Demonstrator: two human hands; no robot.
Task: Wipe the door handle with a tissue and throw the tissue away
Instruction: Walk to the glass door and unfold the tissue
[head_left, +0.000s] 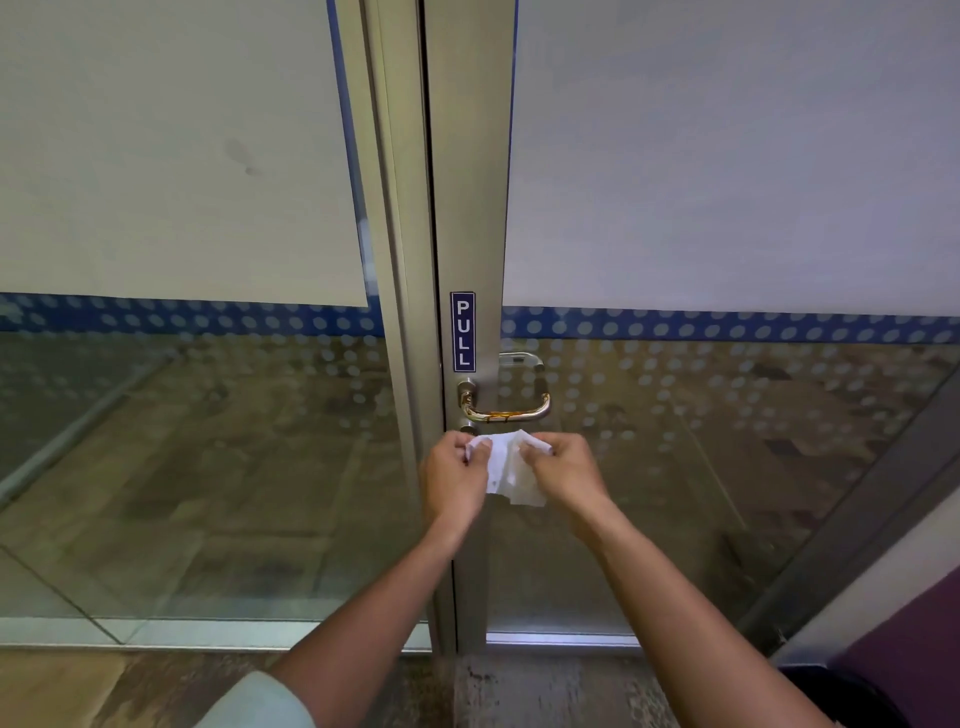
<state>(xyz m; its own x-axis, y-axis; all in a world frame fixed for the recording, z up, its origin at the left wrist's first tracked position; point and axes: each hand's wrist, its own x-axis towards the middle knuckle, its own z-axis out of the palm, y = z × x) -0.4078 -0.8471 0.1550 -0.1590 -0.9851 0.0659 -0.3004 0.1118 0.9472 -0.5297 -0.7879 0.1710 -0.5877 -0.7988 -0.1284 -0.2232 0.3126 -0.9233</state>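
Note:
A brass lever door handle (506, 410) juts to the right from the metal door frame (470, 208), under a blue PULL sign (462, 331). Just below the handle I hold a white tissue (511, 475) stretched between both hands. My left hand (454, 478) pinches its left upper corner and my right hand (563, 470) pinches its right upper edge. The tissue hangs loosely down between them and does not touch the handle.
Glass panels (727, 441) with frosted film and a blue dotted band flank the frame. A second handle (522, 359) shows through the glass on the far side. A purple surface (909, 649) sits at the lower right. Stone floor lies below.

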